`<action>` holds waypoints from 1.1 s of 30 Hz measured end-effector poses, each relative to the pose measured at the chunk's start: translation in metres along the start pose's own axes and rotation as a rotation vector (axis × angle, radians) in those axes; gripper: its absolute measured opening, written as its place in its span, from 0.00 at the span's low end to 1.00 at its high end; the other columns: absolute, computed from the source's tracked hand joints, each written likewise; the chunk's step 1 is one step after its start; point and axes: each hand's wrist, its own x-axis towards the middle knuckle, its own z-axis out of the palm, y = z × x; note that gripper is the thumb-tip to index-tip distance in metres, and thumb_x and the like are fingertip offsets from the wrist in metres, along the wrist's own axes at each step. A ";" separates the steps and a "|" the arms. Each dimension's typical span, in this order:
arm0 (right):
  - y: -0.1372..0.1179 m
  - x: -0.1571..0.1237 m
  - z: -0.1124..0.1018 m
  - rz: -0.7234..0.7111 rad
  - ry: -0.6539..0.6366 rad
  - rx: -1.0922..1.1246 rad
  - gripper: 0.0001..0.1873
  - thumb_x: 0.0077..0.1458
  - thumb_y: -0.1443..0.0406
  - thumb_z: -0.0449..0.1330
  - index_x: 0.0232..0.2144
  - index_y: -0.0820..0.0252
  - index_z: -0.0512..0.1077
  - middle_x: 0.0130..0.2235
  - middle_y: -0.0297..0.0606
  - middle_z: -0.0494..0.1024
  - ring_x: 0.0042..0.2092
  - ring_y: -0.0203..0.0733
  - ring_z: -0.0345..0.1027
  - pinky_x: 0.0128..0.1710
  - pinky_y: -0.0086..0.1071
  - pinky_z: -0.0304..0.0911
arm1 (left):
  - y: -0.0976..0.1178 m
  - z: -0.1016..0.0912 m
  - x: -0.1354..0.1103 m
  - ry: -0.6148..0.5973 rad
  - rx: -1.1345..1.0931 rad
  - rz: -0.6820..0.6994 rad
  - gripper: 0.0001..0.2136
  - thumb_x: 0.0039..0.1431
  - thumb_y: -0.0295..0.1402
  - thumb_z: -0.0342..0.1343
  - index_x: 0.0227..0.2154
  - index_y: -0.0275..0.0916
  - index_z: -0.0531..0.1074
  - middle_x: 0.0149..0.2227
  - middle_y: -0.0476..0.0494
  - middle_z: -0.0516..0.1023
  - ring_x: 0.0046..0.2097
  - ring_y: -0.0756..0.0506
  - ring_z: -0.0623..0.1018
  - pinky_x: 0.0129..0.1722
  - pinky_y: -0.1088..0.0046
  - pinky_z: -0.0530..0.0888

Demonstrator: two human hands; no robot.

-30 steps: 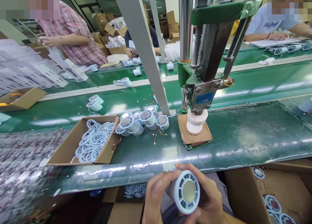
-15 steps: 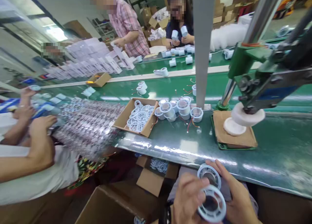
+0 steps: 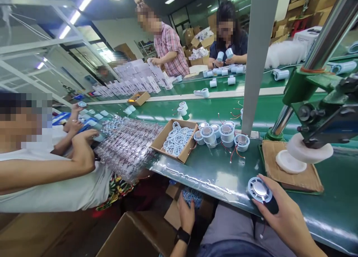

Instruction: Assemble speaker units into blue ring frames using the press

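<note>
My right hand (image 3: 282, 212) grips a light-blue round motor housing (image 3: 259, 190) at the bench's front edge, thumb and forefinger around its sides. A spoked ring shows on its upper face around a silver centre, and a thin lead with a small connector hangs below. My left hand (image 3: 187, 212), with a dark watch on the wrist, reaches down to light-blue plastic rings (image 3: 192, 196) in a cardboard box under the bench. Its thumb and fingers are apart; the fingertips are partly hidden among the rings. Several similar housings (image 3: 208, 134) with wires stand grouped on the bench.
An open carton of rings (image 3: 179, 139) sits left of the housings. To the right is a green press (image 3: 296, 85) with a white pad (image 3: 291, 162). A grey post (image 3: 258, 63) rises behind. Clear-wrapped parts (image 3: 128, 145) lie beside a co-worker at left; other people work across the bench.
My left hand has left the housing and moved down-left to the box of rings. My right hand has raised the housing to the bench edge, the ring now against its face. The view has shifted.
</note>
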 end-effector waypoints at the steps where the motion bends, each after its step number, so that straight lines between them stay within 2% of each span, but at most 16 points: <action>1: 0.001 0.000 0.002 -0.008 0.003 -0.002 0.21 0.70 0.55 0.48 0.56 0.61 0.66 0.49 0.45 0.80 0.47 0.46 0.79 0.45 0.34 0.75 | 0.005 -0.010 0.005 0.059 0.004 0.017 0.21 0.63 0.41 0.49 0.55 0.34 0.66 0.49 0.27 0.76 0.52 0.31 0.77 0.51 0.46 0.74; 3: 0.002 -0.001 0.005 -0.016 0.000 0.008 0.20 0.70 0.56 0.48 0.56 0.60 0.66 0.50 0.45 0.79 0.48 0.46 0.78 0.45 0.34 0.75 | 0.022 -0.037 0.023 0.154 0.016 0.069 0.21 0.66 0.41 0.44 0.56 0.34 0.64 0.50 0.27 0.74 0.53 0.33 0.76 0.52 0.48 0.74; 5: 0.002 -0.001 0.007 -0.015 -0.004 0.028 0.19 0.70 0.57 0.49 0.56 0.59 0.67 0.51 0.46 0.78 0.49 0.46 0.78 0.45 0.34 0.75 | 0.048 -0.065 0.060 0.180 0.040 0.144 0.20 0.68 0.42 0.41 0.54 0.35 0.65 0.49 0.30 0.74 0.53 0.35 0.76 0.55 0.52 0.73; 8: 0.002 -0.003 0.010 -0.003 -0.006 0.052 0.18 0.69 0.57 0.50 0.56 0.58 0.67 0.52 0.47 0.77 0.50 0.48 0.77 0.46 0.36 0.76 | 0.093 -0.091 0.145 0.008 0.114 0.283 0.16 0.70 0.40 0.44 0.49 0.37 0.72 0.49 0.35 0.77 0.53 0.39 0.77 0.57 0.57 0.72; 10: 0.002 -0.005 0.012 0.012 -0.009 0.067 0.18 0.68 0.58 0.51 0.57 0.57 0.66 0.52 0.47 0.76 0.51 0.48 0.77 0.46 0.38 0.77 | 0.123 -0.090 0.204 -0.158 0.186 0.348 0.13 0.69 0.37 0.50 0.49 0.38 0.73 0.49 0.38 0.78 0.50 0.42 0.78 0.55 0.59 0.74; 12: 0.001 -0.007 0.012 0.034 -0.017 0.088 0.19 0.67 0.62 0.53 0.58 0.56 0.65 0.53 0.47 0.76 0.51 0.48 0.77 0.47 0.38 0.77 | 0.149 -0.080 0.250 -0.288 0.277 0.373 0.12 0.67 0.37 0.57 0.49 0.36 0.74 0.49 0.40 0.78 0.49 0.41 0.79 0.52 0.56 0.76; 14: -0.001 -0.009 0.011 0.063 -0.022 0.108 0.21 0.64 0.65 0.54 0.59 0.55 0.64 0.53 0.46 0.76 0.52 0.48 0.76 0.48 0.38 0.77 | 0.170 -0.068 0.278 -0.376 0.369 0.369 0.12 0.66 0.38 0.60 0.47 0.35 0.74 0.47 0.41 0.79 0.47 0.42 0.80 0.49 0.56 0.77; 17: -0.004 -0.010 0.010 0.105 -0.019 0.138 0.25 0.60 0.70 0.56 0.59 0.54 0.65 0.54 0.46 0.76 0.53 0.48 0.76 0.50 0.39 0.77 | 0.189 -0.061 0.293 -0.425 0.475 0.366 0.11 0.67 0.38 0.60 0.44 0.35 0.75 0.44 0.43 0.79 0.44 0.44 0.80 0.46 0.59 0.79; 19: -0.006 -0.010 0.009 0.129 -0.029 0.164 0.27 0.58 0.71 0.57 0.59 0.54 0.65 0.54 0.46 0.76 0.53 0.48 0.75 0.51 0.40 0.76 | 0.196 -0.070 0.292 -0.401 0.511 0.369 0.09 0.66 0.36 0.60 0.41 0.34 0.75 0.41 0.43 0.80 0.41 0.44 0.80 0.45 0.60 0.78; 21: -0.008 -0.009 0.008 0.149 -0.040 0.187 0.28 0.57 0.72 0.57 0.59 0.53 0.66 0.55 0.45 0.75 0.54 0.48 0.75 0.52 0.40 0.76 | 0.199 -0.084 0.281 -0.336 0.513 0.376 0.08 0.67 0.32 0.55 0.39 0.32 0.76 0.38 0.41 0.80 0.41 0.41 0.81 0.46 0.58 0.77; 23: -0.009 -0.008 0.007 0.165 -0.051 0.201 0.28 0.56 0.72 0.57 0.59 0.54 0.66 0.55 0.45 0.76 0.54 0.47 0.75 0.52 0.40 0.76 | 0.201 -0.095 0.254 -0.287 0.475 0.411 0.12 0.65 0.29 0.49 0.43 0.31 0.76 0.39 0.37 0.81 0.43 0.37 0.80 0.46 0.57 0.76; 25: -0.010 -0.009 0.007 0.170 -0.052 0.202 0.27 0.57 0.72 0.57 0.58 0.54 0.67 0.54 0.45 0.76 0.53 0.47 0.75 0.51 0.40 0.76 | 0.202 -0.094 0.207 -0.323 0.396 0.504 0.15 0.63 0.31 0.48 0.47 0.34 0.76 0.43 0.38 0.81 0.43 0.39 0.80 0.45 0.62 0.76; 27: -0.010 -0.009 0.007 0.169 -0.047 0.190 0.26 0.58 0.71 0.58 0.58 0.55 0.67 0.54 0.46 0.76 0.53 0.48 0.75 0.51 0.40 0.76 | 0.202 -0.079 0.149 -0.450 0.284 0.658 0.12 0.62 0.32 0.51 0.42 0.41 0.79 0.40 0.45 0.82 0.40 0.43 0.80 0.42 0.69 0.77; 28: -0.010 -0.010 0.007 0.167 -0.045 0.184 0.25 0.58 0.70 0.58 0.58 0.55 0.67 0.54 0.46 0.76 0.53 0.48 0.75 0.51 0.40 0.76 | 0.202 -0.069 0.121 -0.471 0.160 0.800 0.13 0.63 0.30 0.50 0.41 0.40 0.80 0.37 0.42 0.81 0.39 0.42 0.79 0.41 0.67 0.77; 30: -0.009 -0.011 0.007 0.164 -0.044 0.181 0.25 0.59 0.70 0.58 0.58 0.55 0.67 0.54 0.47 0.76 0.53 0.48 0.75 0.51 0.40 0.76 | 0.201 -0.046 0.075 -0.482 0.108 0.859 0.14 0.64 0.29 0.49 0.44 0.40 0.80 0.36 0.41 0.80 0.38 0.42 0.79 0.40 0.66 0.77; 33: -0.008 -0.011 0.005 0.163 -0.046 0.190 0.24 0.60 0.69 0.57 0.58 0.56 0.68 0.54 0.47 0.76 0.54 0.47 0.75 0.52 0.39 0.76 | 0.193 -0.025 0.044 -0.436 0.093 0.852 0.16 0.68 0.32 0.49 0.52 0.35 0.76 0.45 0.34 0.80 0.45 0.38 0.78 0.44 0.59 0.78</action>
